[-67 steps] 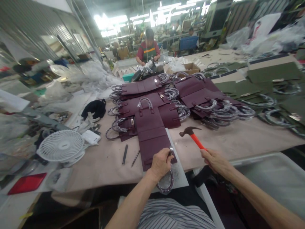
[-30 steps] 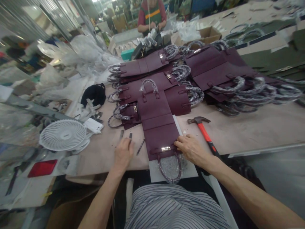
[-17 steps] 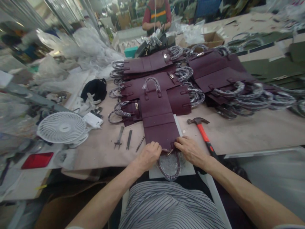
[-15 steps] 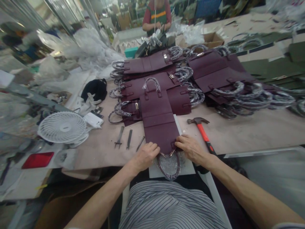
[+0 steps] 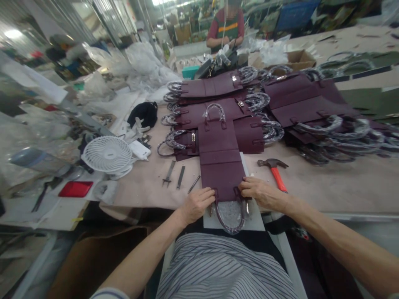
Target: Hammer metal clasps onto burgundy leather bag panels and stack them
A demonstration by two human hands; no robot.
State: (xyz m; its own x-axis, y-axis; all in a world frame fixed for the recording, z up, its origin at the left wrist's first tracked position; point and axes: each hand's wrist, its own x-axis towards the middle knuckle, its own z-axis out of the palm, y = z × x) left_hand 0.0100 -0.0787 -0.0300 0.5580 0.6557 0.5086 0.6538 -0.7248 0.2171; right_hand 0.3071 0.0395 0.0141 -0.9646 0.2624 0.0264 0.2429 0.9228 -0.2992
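Observation:
A burgundy handbag panel [image 5: 220, 170] lies lengthwise in front of me, with a plastic-wrapped handle at its far end and another at its near end. My left hand [image 5: 198, 203] has its fingers closed on the near left corner, by the handle tab. On the near right corner, my right hand [image 5: 260, 193] pinches the edge beside the other tab. Small metal pieces hang by both near corners. The near handle [image 5: 230, 229] loops toward my body over a pale board [image 5: 258, 220]. The far end of the panel rests on other burgundy panels.
A claw hammer [image 5: 277, 176] lies to the right. Left of the panel are a pronged tool [image 5: 168, 173], a flat metal tool [image 5: 181, 177] and a thin rod [image 5: 194, 184]. Further left stand a white fan [image 5: 107, 153] and a red pouch [image 5: 75, 189]. More burgundy panels [image 5: 308, 99] are stacked at right.
The view has swung left, so everything sits further right. The small metal pieces at the near edge have spread apart to the outer corners. Both hands still grip the panel.

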